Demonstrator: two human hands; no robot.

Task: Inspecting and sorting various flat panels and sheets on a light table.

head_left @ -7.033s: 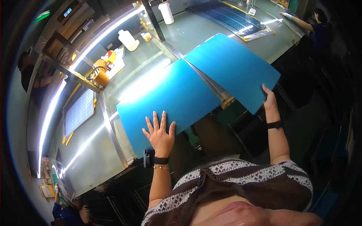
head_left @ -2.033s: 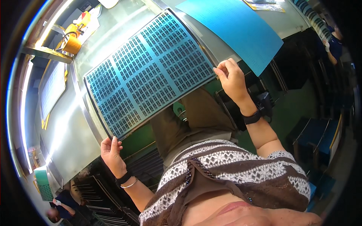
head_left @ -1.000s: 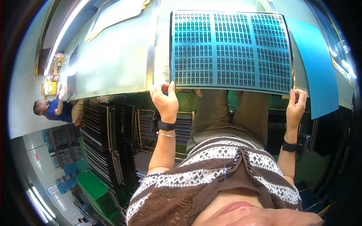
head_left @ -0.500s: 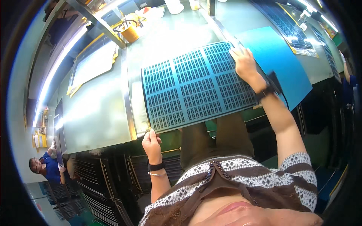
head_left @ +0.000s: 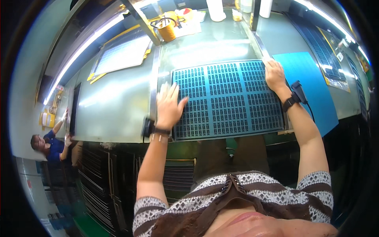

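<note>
A flat blue panel (head_left: 229, 96) with blocks of small dark repeated patterns lies on the pale glassy work table in front of me. My left hand (head_left: 169, 107) is at its left edge, fingers spread and thumb reaching onto the panel. At the far right corner rests my right hand (head_left: 275, 76), its fingers stretched along the edge and its thumb side partly hidden. Neither hand lifts the panel. Both wrists wear black straps with a small dark device.
A plain blue sheet (head_left: 306, 79) lies right of the panel. Metal posts (head_left: 141, 21) rise behind. An orange tub (head_left: 166, 31) stands at the back. A white panel with yellow edging (head_left: 122, 55) lies at left. Another person (head_left: 53, 144) works at far left.
My left hand has let go of the panel's near left corner and moved up onto its left edge, fingers spread. The panel now lies squarer on the table; my right hand stays at its far right corner.
</note>
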